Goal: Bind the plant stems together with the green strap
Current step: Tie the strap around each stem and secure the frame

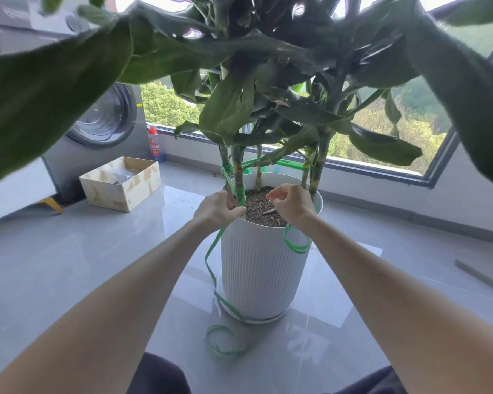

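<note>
tiled floor; stems [237,169] upright.

**Strap partly wound round stems at pot rim**

A tall white ribbed plastic pot [264,268] stands on the grey tiled floor [97,251], holding several upright green plant stems [237,169] in brown soil. The thin green plastic strap [211,268] wraps the left stems, crosses behind the others, and trails onto the floor. The left hand [218,209] pinches the strap at the rim. The right hand [292,203], fingers curled, hovers over the soil, a strap loop hanging below it.
</note>
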Tool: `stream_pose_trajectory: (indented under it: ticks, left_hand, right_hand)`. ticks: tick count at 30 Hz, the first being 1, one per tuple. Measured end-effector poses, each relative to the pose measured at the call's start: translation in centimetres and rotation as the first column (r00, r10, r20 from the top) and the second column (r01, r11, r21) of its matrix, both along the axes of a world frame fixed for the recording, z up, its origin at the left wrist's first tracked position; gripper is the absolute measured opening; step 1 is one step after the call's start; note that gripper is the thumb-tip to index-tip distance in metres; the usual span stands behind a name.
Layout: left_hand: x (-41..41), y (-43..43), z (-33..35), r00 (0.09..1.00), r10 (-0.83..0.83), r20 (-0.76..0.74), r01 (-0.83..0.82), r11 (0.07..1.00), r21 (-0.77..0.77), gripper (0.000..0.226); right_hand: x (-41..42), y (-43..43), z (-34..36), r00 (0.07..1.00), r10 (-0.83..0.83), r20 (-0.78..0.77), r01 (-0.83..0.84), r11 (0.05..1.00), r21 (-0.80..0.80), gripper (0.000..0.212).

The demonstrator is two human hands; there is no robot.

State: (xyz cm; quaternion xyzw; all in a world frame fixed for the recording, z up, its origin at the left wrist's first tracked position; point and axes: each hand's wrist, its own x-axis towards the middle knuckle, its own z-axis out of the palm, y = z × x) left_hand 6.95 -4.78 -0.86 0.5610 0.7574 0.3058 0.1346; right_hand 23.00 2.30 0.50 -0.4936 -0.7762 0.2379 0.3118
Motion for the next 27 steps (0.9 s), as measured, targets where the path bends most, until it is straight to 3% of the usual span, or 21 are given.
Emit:
stream_pose_trajectory:
  ticks: [9,16,21,27]
  left_hand:
    - [1.0,0.9,-0.8,0.996,0.091,0.018,-0.093,0.976,0.195,0.018]
    - [0.3,0.8,-1.1,1.0,0.017,-0.016,-0.013,0.971,0.239,0.011]
    - [-0.2,0.9,-1.2,0.997,-0.066,-0.029,0.071,0.965,0.251,0.009]
    - [-0.9,0.9,-1.2,0.992,-0.127,-0.015,0.126,0.96,0.25,0.012]
  right_hand:
    - [-1.4,0.5,-0.2,0.992,0.075,-0.103,-0.074,0.997,0.01,0.015]
    - [-2.5,0.5,0.3,0.993,0.102,-0.061,-0.096,0.992,0.086,0.011]
    - [-3.0,0.4,0.2,0.996,0.08,-0.035,-0.081,0.996,-0.038,0.019]
    - [-3.5,0.4,0.4,0.985,0.048,-0.168,-0.08,0.978,-0.192,0.022]
